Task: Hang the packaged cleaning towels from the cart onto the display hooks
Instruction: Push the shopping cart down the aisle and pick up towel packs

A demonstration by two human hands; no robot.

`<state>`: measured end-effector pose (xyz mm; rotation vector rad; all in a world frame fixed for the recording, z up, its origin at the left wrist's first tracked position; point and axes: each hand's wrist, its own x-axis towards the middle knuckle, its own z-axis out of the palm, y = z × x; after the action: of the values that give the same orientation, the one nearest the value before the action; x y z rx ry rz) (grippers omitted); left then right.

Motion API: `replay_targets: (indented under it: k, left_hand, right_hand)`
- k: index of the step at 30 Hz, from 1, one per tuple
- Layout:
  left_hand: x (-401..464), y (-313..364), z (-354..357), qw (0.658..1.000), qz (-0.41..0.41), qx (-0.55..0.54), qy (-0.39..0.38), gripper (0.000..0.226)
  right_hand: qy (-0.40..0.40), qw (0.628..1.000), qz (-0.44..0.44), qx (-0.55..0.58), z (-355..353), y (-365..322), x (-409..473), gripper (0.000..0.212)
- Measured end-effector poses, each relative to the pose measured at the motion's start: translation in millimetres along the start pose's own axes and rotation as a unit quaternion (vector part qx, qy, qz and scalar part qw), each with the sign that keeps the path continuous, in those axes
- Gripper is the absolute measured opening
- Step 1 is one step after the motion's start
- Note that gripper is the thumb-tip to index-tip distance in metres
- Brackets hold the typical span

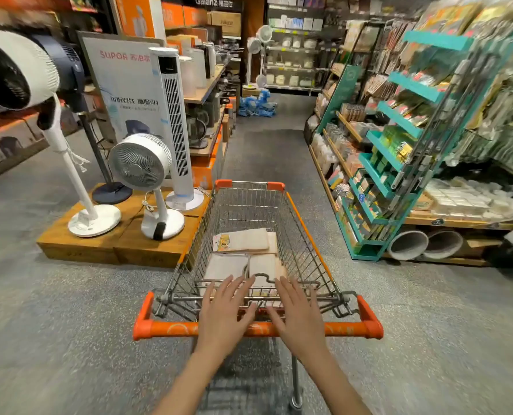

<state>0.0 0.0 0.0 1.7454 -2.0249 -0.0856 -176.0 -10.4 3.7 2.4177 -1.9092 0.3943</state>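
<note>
- Straight ahead in the head view, a wire shopping cart (pixel 258 211) with orange trim is seen on the speckled grey floor (pixel 69 324).
- Flat packaged cleaning towels (pixel 241 240) are laid in the cart's basket, one pack with a printed label on top at the far end, paler packs (pixel 226 266) nearer the handle.
- Above the orange handle bar (pixel 171 329), the left hand (pixel 226 316) and right hand (pixel 298 316) are held with fingers straight and spread; nothing is gripped.
- To the right, a teal display rack (pixel 398 163) stocked with small goods is set against wooden shelving.
- To the left, white fans (pixel 141 163) are stood on a wooden platform (pixel 105 244).
</note>
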Motion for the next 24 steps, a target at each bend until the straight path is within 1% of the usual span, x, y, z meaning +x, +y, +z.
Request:
replay_targets:
  k: [1,2,4,11,15,18,19,22,24]
  left_hand:
    - [-4.9,1.8,-0.6,1.0,0.001,0.0,-0.019,0.05]
    - [-9.9,2.4,3.0,1.0,0.001,0.018,-0.016,0.05]
    - [-26.1,2.6,12.5,0.999,0.004,0.034,-0.032,0.05]
    - [-39.5,3.3,19.8,0.997,-0.005,0.058,-0.059,0.048]
    - [-38.7,4.3,20.5,0.995,-0.011,0.075,-0.057,0.053]
    - [-35.3,6.7,19.3,0.996,-0.009,0.085,-0.029,0.047]
    - [-34.2,6.8,19.5,0.996,-0.007,0.086,-0.028,0.048]
    - [-28.7,6.0,23.3,0.996,-0.005,0.087,-0.027,0.058]
    - [-23.5,7.2,25.9,0.996,-0.001,0.088,-0.028,0.055]
  right_hand:
    - [-0.001,1.0,0.001,0.0,3.3,-1.0,-4.3,0.06]
    - [-0.021,1.0,0.005,-0.003,4.1,-2.5,-8.9,0.062]
    - [-0.032,0.999,0.002,-0.007,13.2,-3.1,-22.1,0.062]
    - [-0.05,0.999,0.015,-0.012,17.7,-2.8,-33.1,0.064]
    - [-0.019,0.999,0.039,-0.014,18.1,9.6,-39.0,0.069]
    - [0.01,0.999,0.033,-0.012,14.2,20.6,-37.8,0.07]
    - [0.014,0.999,0.034,-0.014,13.7,21.7,-36.6,0.07]
    - [0.017,0.999,0.034,-0.021,13.6,21.9,-31.8,0.069]
    - [0.006,0.999,0.033,-0.024,15.1,25.1,-28.3,0.067]
